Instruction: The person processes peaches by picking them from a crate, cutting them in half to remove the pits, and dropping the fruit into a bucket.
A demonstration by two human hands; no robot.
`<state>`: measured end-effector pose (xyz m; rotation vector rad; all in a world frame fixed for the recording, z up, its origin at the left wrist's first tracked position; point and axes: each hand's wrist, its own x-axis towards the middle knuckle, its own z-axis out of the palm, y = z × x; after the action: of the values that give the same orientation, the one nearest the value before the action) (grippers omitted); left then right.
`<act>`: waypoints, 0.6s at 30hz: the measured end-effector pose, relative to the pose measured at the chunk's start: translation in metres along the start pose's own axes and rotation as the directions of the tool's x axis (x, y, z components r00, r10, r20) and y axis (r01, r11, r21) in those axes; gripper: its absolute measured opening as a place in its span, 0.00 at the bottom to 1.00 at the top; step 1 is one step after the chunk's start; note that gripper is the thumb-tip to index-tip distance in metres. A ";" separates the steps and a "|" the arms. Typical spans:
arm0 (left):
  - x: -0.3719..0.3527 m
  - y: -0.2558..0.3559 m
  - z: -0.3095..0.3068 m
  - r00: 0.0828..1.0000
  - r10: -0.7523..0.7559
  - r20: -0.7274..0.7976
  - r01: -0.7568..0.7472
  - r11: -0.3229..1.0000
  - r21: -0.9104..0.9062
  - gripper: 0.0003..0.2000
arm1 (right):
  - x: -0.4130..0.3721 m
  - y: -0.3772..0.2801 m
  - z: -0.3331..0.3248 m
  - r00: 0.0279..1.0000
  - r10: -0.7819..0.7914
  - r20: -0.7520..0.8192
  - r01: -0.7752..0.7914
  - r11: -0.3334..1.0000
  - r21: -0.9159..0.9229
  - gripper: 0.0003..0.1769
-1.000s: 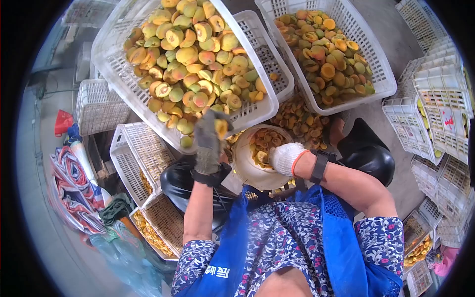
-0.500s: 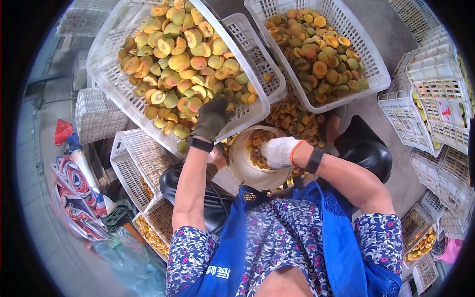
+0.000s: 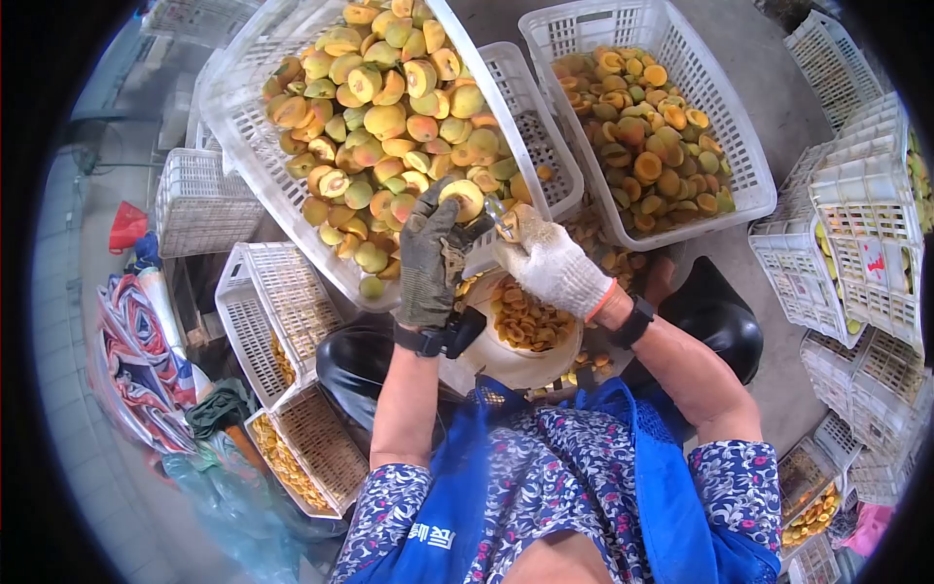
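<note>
My left hand (image 3: 428, 255), in a dark, dirty glove, holds a halved fruit (image 3: 461, 200) with its cut face up, over the near edge of a tilted white crate (image 3: 516, 161) of halved fruit. Close beside it on the right, my right hand (image 3: 550, 261), in a white glove, is closed round a small metal tool (image 3: 503, 222) whose tip points at the fruit. Under both hands stands a pale bucket (image 3: 501, 360) with small brown and orange pieces in it.
A second white crate (image 3: 754, 190) of halved fruit stands at the upper right. Stacked crates (image 3: 866, 219) line the right side. More crates (image 3: 292, 302), striped cloth (image 3: 146, 360) and a clear plastic bag (image 3: 233, 506) lie on the left.
My left hand has come off the fruit pile with a halved fruit in its fingers. My right hand has risen from the bucket to meet it, and the tool now shows.
</note>
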<state>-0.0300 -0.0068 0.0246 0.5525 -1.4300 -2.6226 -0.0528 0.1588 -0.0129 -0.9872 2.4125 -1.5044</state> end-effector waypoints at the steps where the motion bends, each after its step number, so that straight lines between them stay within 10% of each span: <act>1: -0.001 -0.004 0.004 1.000 -0.002 0.002 0.002 1.000 -0.007 0.19 | 0.000 -0.001 0.000 1.000 0.023 -0.008 -0.023 0.999 -0.027 0.14; 5: -0.002 -0.021 0.013 0.995 -0.029 -0.094 0.030 1.000 0.008 0.17 | -0.003 0.003 -0.001 0.958 -0.285 -0.015 0.235 0.818 -0.525 0.08; 15: -0.006 -0.042 0.021 0.971 0.188 -0.148 -0.129 0.934 0.334 0.16 | -0.004 0.005 -0.004 0.950 -0.303 -0.070 0.214 0.801 -0.558 0.06; 18: -0.009 -0.036 0.016 0.978 0.162 -0.133 -0.105 0.928 0.357 0.17 | -0.002 0.004 -0.006 0.958 -0.260 0.119 0.282 0.787 -0.549 0.06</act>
<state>-0.0242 0.0284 0.0050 0.6566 -1.8191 -2.1755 -0.0559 0.1660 -0.0138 -1.5099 2.8487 -0.8014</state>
